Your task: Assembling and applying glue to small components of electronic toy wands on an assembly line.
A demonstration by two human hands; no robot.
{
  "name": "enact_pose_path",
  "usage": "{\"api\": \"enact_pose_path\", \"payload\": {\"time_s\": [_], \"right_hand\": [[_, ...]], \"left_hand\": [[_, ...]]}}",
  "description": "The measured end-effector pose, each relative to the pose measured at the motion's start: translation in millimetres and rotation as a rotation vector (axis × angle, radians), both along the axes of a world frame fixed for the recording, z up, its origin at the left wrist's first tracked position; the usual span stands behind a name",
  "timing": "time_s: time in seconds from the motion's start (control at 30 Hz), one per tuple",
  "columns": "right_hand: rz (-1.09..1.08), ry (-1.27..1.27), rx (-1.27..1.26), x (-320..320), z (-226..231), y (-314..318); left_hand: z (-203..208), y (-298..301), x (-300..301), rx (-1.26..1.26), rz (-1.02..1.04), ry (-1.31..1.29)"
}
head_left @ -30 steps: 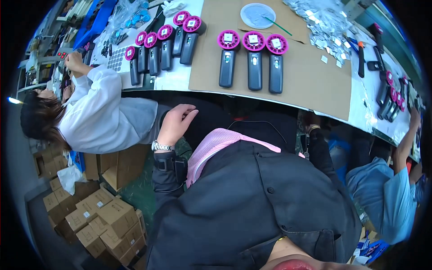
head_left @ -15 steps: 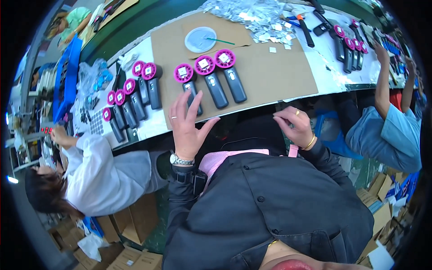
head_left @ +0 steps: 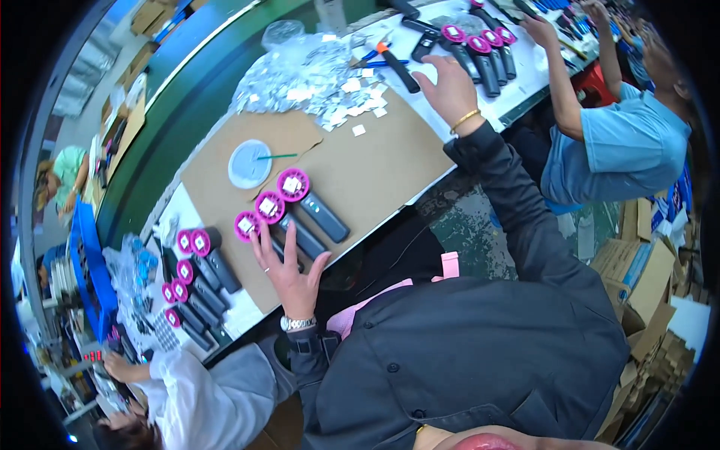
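Observation:
Fingers spread, my left hand [head_left: 286,279] rests at the leftmost of three handheld devices with pink round heads and dark grey handles; it hides part of that leftmost device [head_left: 247,225]. The middle device [head_left: 303,241] and the right one [head_left: 325,217] lie beside it on a brown cardboard sheet [head_left: 382,165]. White square pieces sit on the pink heads. My right hand [head_left: 452,88] is stretched out to the far right, thumb and fingers apart, holding nothing visible. It is close to another group of pink-headed devices [head_left: 480,64] and a black-handled tool with an orange end [head_left: 397,67].
A white round dish [head_left: 246,166] with a green stick [head_left: 277,157] lies on the cardboard. Behind it is a heap of silvery square pieces [head_left: 289,84]. More pink-headed devices [head_left: 199,289] stand left. People in white [head_left: 217,390] and light blue [head_left: 630,154] sit either side.
My right hand has moved from near my body out to the far right, its fingers parting. My left hand stays by the leftmost device. The view has turned to the right.

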State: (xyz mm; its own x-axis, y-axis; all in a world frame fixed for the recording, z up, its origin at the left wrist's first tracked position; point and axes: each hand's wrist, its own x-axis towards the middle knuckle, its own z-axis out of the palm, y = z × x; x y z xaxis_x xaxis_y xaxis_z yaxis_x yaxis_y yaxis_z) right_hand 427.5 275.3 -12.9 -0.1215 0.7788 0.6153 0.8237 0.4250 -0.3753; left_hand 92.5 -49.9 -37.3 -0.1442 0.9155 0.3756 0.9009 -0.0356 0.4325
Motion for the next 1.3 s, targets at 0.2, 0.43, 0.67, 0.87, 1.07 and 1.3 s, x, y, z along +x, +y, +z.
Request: {"api": "enact_pose_path", "payload": {"time_s": [0.2,0.43,0.67,0.87,1.07,1.3], "right_hand": [[-0.411,-0.199,-0.309,59.9,-6.4,45.3],[-0.403,-0.331,-0.315,75.0,-33.1,80.4],[-0.426,-0.419,-0.4,103.0,-47.6,123.0],[-0.088,0.025,-0.149,94.5,-24.7,53.2],[0.344,0.386,-0.358,32.9,-12.3,-85.3],[0.496,0.161,-0.241,-21.3,-33.5,-137.6]], "left_hand": [[1.5,4.5,-4.7,-0.031,-0.012,-0.031],[-11.7,11.8,-5.4,-0.037,0.042,-0.002],[-21.3,11.8,-10.7,0.085,0.066,-0.06],[-30.6,2.3,-21.5,0.258,0.13,-0.039],[-21.4,2.6,-12.1,0.362,0.153,-0.11],[-42.8,9.8,-30.4,0.403,0.128,0.045]]}}
